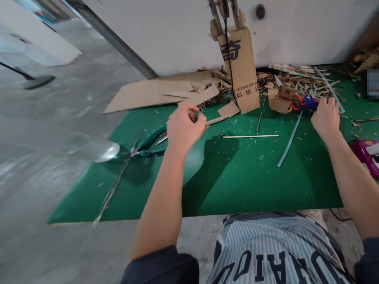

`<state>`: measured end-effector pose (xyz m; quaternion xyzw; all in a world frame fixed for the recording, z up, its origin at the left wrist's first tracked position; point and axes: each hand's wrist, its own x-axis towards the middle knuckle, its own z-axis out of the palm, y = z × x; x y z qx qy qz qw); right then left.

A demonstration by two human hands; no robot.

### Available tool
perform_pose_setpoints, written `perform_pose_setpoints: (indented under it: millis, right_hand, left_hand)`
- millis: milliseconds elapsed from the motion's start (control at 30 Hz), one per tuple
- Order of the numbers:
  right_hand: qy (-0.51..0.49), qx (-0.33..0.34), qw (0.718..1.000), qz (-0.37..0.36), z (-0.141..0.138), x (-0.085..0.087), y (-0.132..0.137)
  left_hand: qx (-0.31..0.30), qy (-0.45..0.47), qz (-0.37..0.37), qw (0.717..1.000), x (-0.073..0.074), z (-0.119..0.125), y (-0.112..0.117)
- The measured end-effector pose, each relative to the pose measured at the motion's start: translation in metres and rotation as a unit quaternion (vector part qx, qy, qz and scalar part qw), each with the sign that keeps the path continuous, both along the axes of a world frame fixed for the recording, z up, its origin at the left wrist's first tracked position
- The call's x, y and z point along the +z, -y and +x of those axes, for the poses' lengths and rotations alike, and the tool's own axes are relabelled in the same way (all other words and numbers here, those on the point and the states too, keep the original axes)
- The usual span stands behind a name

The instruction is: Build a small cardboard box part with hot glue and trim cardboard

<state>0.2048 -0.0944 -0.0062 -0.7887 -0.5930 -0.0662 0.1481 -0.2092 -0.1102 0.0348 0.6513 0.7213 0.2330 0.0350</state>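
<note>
My left hand (188,126) is raised over the table with its fingers curled in a pinch. A small brown thing shows between the thumb and fingers, too hidden to name. My right hand (327,116) has its fingers closed at the right end of a knobbly dark blue object (309,104), whose kind I cannot make out. Red and orange rings (296,102) lie against its left side. A thin wooden stick (251,136) lies between my hands, with a nail-like metal piece (259,122) behind it. One translucent glue stick (290,139) slants below the blue object.
Green-handled pliers (139,152) and clear strips (111,189) lie left, beside a blurred clear bottle-like thing (108,152). A cardboard structure (242,71) stands at the back among scraps. A magenta glue gun (366,157) sits at the right. The green table (266,185) ends near my body.
</note>
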Motion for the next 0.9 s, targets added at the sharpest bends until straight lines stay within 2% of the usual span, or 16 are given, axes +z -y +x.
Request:
perform_pose_setpoints:
  millis: [100, 167, 467, 700, 900]
  right_hand:
    - [-0.009, -0.036, 0.999, -0.009, 0.004, 0.005, 0.001]
    - [-0.01, -0.049, 0.999, -0.009, 0.007, 0.005, 0.0]
    - [-0.048, -0.069, 0.996, -0.002, 0.01, -0.009, -0.009]
    - [-0.068, -0.068, 0.992, 0.08, 0.018, -0.021, -0.015]
    - [-0.061, -0.053, 0.99, 0.116, 0.02, -0.028, -0.015]
  left_hand:
    - [-0.026, -0.082, -0.109, 0.99, -0.001, 0.006, 0.004]
    - [-0.044, -0.115, -0.141, 0.982, -0.004, 0.008, 0.004]
    - [-0.081, -0.095, -0.164, 0.979, -0.005, 0.016, 0.006]
    - [-0.107, -0.101, -0.171, 0.974, -0.012, 0.016, 0.005]
    - [-0.114, -0.089, -0.181, 0.973, -0.01, 0.021, 0.007]
